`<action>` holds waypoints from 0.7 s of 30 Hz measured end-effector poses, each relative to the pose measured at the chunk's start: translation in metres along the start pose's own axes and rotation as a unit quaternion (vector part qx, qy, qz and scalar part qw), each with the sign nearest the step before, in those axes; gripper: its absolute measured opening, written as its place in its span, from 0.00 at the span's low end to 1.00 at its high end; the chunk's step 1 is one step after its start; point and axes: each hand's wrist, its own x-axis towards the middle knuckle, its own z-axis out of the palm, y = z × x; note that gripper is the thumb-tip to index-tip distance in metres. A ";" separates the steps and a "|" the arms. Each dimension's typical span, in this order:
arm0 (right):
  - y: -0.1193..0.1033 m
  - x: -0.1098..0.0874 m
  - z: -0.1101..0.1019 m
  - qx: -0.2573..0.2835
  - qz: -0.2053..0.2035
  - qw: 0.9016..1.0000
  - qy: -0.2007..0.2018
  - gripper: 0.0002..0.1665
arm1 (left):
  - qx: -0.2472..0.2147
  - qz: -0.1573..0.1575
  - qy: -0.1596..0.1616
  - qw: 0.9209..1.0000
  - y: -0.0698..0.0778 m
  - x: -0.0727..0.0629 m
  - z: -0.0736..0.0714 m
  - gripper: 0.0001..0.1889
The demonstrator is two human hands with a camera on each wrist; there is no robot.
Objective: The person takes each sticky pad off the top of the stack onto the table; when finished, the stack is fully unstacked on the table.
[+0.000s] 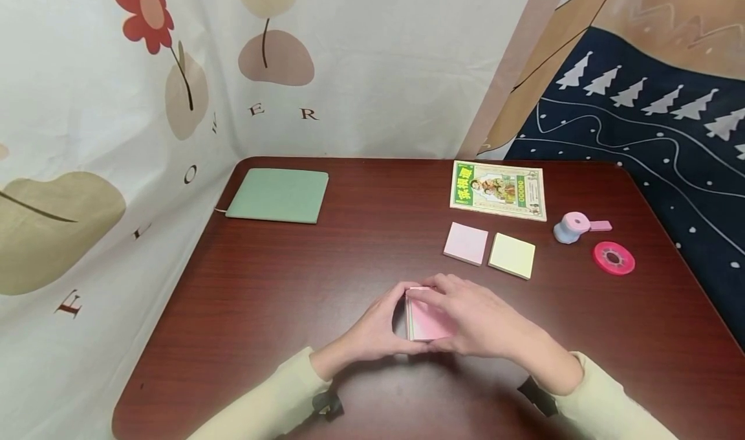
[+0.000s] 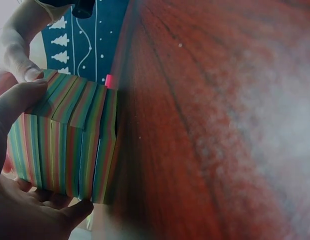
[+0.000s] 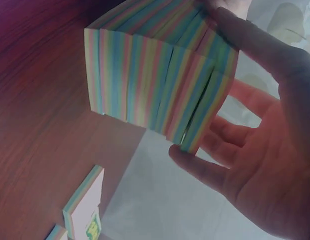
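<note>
A tall stack of sticky note pads (image 1: 429,322) stands at the near middle of the table, pink on top. In the left wrist view, the sides of the stack (image 2: 65,145) show bands of pink, yellow, green and blue. My left hand (image 1: 379,327) grips its left side, thumb on the near face and fingers on the far one. From the right, my right hand (image 1: 485,314) holds the upper part, fingers over the far edge and thumb near the front. Narrow gaps part some pads of the stack (image 3: 145,80) in the right wrist view.
Beyond the hands lie a pale pink pad (image 1: 465,243) and a pale yellow pad (image 1: 512,256). A printed green-and-cream sheet or booklet (image 1: 498,191) lies behind them. To the right are a pink-and-blue roll (image 1: 572,227) and a bright pink ring (image 1: 614,259). A green notebook (image 1: 278,195) rests far left.
</note>
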 end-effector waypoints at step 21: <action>0.105 -0.080 -0.043 0.060 0.206 0.974 0.067 0.51 | -0.013 -0.020 -0.011 1.000 0.001 0.000 -0.001 0.45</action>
